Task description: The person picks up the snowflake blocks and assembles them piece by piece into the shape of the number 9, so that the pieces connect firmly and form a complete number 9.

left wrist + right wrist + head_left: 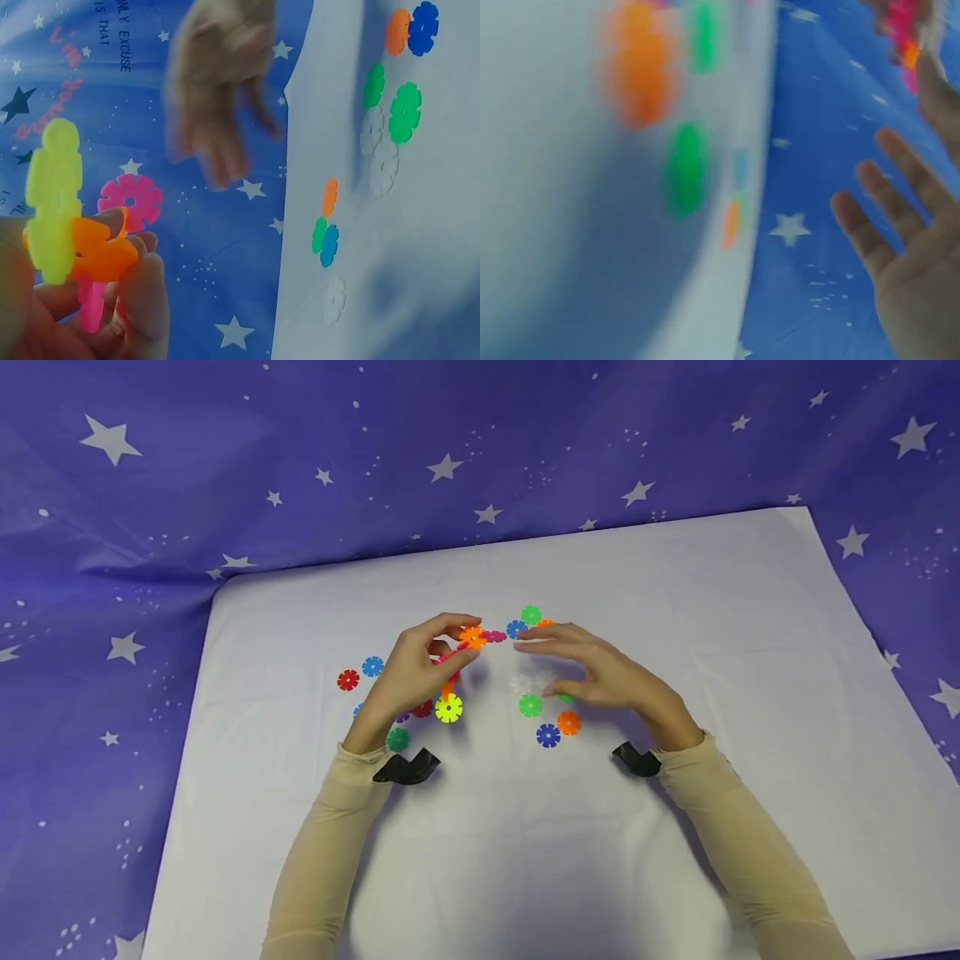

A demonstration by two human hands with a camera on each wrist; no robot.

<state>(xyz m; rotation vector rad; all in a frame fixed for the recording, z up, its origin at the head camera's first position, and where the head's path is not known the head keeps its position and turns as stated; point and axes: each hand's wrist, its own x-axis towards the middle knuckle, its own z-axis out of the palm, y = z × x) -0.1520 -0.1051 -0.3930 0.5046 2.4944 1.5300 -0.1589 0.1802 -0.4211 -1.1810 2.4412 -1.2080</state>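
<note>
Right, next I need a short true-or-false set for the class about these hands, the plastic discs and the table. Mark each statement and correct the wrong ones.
1. The left hand holds several joined discs. True.
2. The right hand holds a disc too. False: the right hand's fingers are stretched out with nothing in them.
3. A dark blue disc lies next to an orange disc on the tablecloth. True.
4. The yellow disc is separate from the joined discs. False: the yellow disc is attached to them.
5. The tablecloth is covered in stars. False: the tablecloth is plain white; the stars are on the blue cloth around it.
</note>
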